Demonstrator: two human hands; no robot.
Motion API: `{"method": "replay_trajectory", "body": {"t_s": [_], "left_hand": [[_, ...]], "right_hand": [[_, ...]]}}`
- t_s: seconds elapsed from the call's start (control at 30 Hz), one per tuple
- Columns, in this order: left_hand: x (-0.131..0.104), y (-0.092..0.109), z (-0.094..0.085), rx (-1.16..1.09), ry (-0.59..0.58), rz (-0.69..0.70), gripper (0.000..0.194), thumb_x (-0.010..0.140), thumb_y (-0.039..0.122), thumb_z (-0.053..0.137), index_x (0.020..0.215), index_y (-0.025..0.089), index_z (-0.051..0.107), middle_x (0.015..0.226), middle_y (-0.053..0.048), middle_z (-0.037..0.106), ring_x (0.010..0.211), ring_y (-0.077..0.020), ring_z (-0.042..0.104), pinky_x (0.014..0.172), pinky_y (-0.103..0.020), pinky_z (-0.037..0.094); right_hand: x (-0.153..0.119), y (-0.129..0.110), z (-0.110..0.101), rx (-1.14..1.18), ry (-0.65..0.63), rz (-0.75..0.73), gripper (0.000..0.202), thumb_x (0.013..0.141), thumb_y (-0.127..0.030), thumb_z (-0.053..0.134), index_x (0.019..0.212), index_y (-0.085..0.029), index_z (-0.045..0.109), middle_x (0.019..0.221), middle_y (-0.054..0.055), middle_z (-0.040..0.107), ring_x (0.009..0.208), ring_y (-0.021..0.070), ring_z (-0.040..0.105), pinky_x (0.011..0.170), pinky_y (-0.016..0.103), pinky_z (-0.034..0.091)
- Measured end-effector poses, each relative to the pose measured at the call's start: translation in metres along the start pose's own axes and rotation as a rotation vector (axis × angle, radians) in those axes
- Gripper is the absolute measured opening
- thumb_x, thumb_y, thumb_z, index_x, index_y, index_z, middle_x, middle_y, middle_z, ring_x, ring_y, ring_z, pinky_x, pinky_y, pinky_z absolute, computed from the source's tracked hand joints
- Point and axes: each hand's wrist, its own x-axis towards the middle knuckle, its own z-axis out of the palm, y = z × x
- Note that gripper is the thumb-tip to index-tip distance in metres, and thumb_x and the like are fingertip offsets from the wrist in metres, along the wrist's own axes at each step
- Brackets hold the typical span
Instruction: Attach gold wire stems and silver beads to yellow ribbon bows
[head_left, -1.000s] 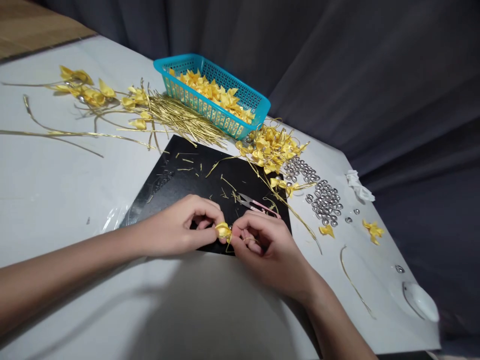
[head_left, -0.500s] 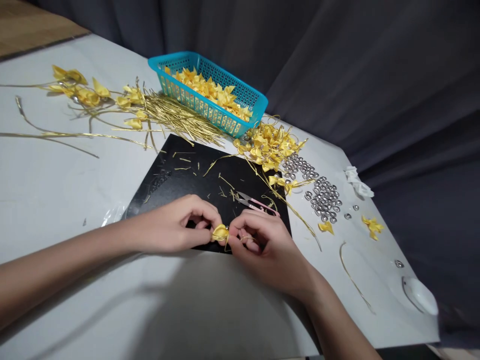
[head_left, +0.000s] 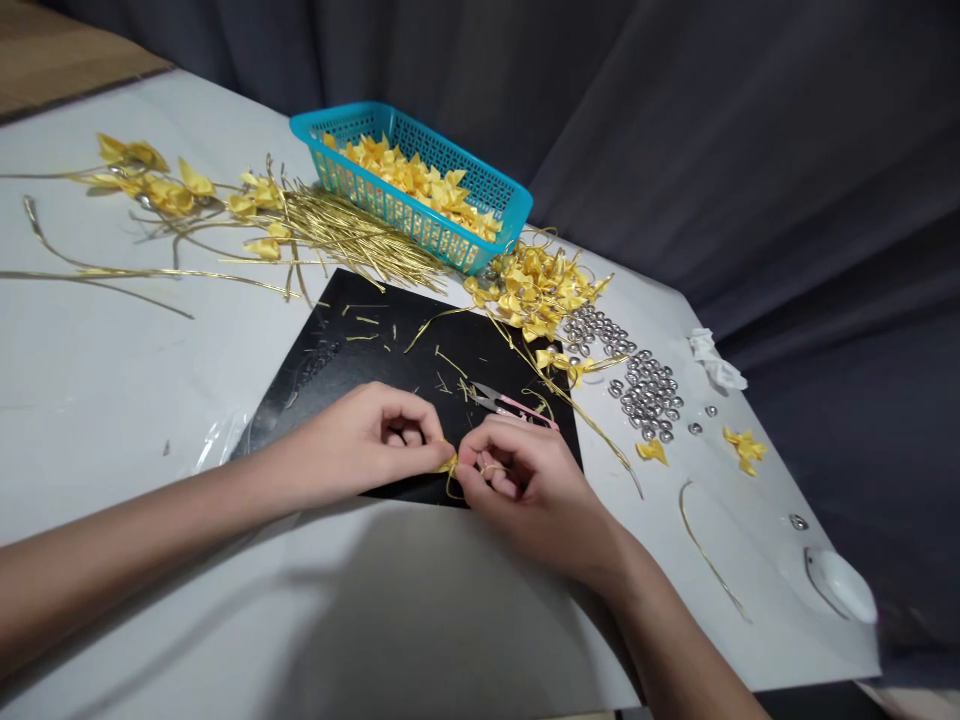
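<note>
Over the near edge of a black board (head_left: 330, 355), my two hands meet at a small yellow ribbon bow (head_left: 449, 465). My left hand (head_left: 382, 435) pinches it between thumb and forefinger, hiding most of it. Thumb and forefinger of my right hand (head_left: 525, 475) are closed at the bow's right side, on a thin gold cord (head_left: 491, 468) that loops by the fingers. Just beyond the right hand lie small scissors (head_left: 517, 408) with pink handles, among gold cord scraps.
A blue basket (head_left: 517, 205) of yellow ribbon pieces stands at the back, beside a bundle of gold cords (head_left: 360, 235). To the right are a heap of yellow bows (head_left: 544, 285), silver beads (head_left: 649, 395) and a white oval object (head_left: 844, 585). More bows (head_left: 161, 190) lie far left.
The fingers of my left hand have shifted right and now cover most of the bow, which showed more fully before. My right hand has stayed nearly in place.
</note>
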Motion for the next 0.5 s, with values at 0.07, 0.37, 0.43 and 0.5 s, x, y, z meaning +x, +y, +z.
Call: {"method": "replay_trajectory", "body": {"t_s": [0.07, 0.37, 0.43, 0.5], "left_hand": [[0.0005, 0.0024, 0.0001, -0.091, -0.013, -0.077, 0.016, 0.070, 0.028, 0.062, 0.072, 0.013, 0.058, 0.059, 0.003, 0.054, 0.056, -0.0093, 0.046, 0.053, -0.021, 0.035], [0.0009, 0.0030, -0.0027, -0.208, -0.060, -0.123, 0.015, 0.065, 0.024, 0.065, 0.075, 0.013, 0.066, 0.059, 0.002, 0.061, 0.054, -0.0073, 0.050, 0.051, -0.017, 0.035], [0.0005, 0.0017, -0.0032, -0.216, -0.059, -0.129, 0.014, 0.065, 0.024, 0.066, 0.073, 0.013, 0.067, 0.059, 0.002, 0.062, 0.053, -0.0067, 0.048, 0.048, -0.015, 0.033], [0.0000, 0.0022, -0.0034, -0.232, -0.062, -0.140, 0.014, 0.063, 0.024, 0.069, 0.072, 0.013, 0.067, 0.060, 0.002, 0.062, 0.053, -0.0063, 0.048, 0.048, -0.015, 0.034]], "right_hand": [[0.0000, 0.0000, -0.0006, -0.010, -0.002, -0.005, 0.009, 0.073, -0.007, 0.052, 0.068, -0.015, 0.054, 0.063, -0.004, 0.044, 0.049, 0.0040, 0.033, 0.044, 0.016, 0.028], [0.0014, 0.0041, 0.0002, -0.063, 0.011, -0.003, 0.011, 0.072, -0.006, 0.052, 0.066, -0.014, 0.055, 0.061, -0.004, 0.044, 0.051, 0.0044, 0.035, 0.045, 0.016, 0.029], [0.0021, 0.0046, -0.0003, -0.061, 0.007, 0.002, 0.011, 0.072, -0.006, 0.052, 0.066, -0.014, 0.055, 0.061, -0.004, 0.045, 0.051, 0.0044, 0.035, 0.045, 0.015, 0.029], [0.0025, 0.0047, -0.0008, -0.053, 0.007, 0.008, 0.010, 0.072, -0.006, 0.053, 0.065, -0.014, 0.055, 0.061, -0.004, 0.044, 0.051, 0.0042, 0.035, 0.044, 0.015, 0.029]]}}
